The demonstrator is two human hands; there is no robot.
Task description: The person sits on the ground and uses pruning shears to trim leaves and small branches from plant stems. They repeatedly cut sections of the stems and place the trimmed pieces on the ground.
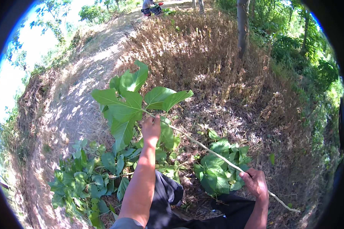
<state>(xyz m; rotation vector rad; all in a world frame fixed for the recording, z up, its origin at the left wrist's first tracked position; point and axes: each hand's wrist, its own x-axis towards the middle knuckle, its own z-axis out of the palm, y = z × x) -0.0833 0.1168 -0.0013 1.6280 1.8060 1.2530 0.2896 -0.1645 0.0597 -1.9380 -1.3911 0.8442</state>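
A long, pale leafy branch (200, 145) slants across the view in front of me. My left hand (151, 128) grips its upper part, just below a cluster of large green lobed leaves (126, 106). My right hand (255, 182) is closed around the bare lower stem, whose thin crooked end sticks out beyond it at the lower right. Below the stem, between my hands, lies a pile of green leaves (218, 171) on the ground. A larger heap of cut leafy branches (83, 183) lies left of my left forearm, which hides part of it.
My bent legs in dark trousers (166, 200) are at the bottom. Dry brown weeds (206, 51) stand ahead, with a tree trunk (243, 28) at their right. A dirt path (83, 83) runs up the left. Another person (152, 7) crouches far off at the top.
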